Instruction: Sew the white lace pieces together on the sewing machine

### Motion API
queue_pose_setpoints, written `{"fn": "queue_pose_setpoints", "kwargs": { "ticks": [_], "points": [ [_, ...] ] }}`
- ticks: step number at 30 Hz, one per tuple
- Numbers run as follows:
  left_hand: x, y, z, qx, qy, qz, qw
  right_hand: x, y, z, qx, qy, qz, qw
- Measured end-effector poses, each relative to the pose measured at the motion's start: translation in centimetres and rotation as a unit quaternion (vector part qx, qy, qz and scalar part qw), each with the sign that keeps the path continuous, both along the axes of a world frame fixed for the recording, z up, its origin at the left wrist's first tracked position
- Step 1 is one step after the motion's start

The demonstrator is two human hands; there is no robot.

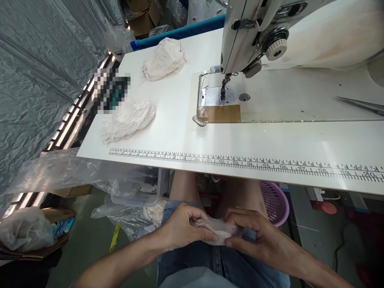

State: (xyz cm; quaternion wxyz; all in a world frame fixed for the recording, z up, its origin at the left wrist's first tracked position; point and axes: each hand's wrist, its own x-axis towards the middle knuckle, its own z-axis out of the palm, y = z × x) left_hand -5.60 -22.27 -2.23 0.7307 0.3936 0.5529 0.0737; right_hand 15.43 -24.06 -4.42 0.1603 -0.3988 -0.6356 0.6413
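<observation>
Over my lap (192,256), nearer than the tabletop (174,128), my left hand (184,227) and right hand (253,230) pinch the white lacy piece (221,233); light, even tension should keep its edge unstretched.

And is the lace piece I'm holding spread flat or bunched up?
Bunched: the lace piece sits gathered between your left hand and right hand.

Fingers (207,234) hide part of the lacy fabric (221,235), and the picture's top cuts off the sewing machine (249,28).
</observation>
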Motion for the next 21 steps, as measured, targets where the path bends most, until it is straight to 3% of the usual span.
{"fn": "queue_pose_setpoints", "kwargs": {
  "ticks": [13, 21],
  "points": [
    [-0.6, -0.1, -0.8, 0.005, -0.002, 0.020, 1.000, 0.0, 0.0, 0.0, 0.029, -0.036, -0.004, 0.999],
    [-1.0, 0.1, -0.3, -0.013, -0.031, -0.006, 0.999, 0.0, 0.3, -0.2, -0.066, -0.029, 0.010, 0.997]
  ]
}}
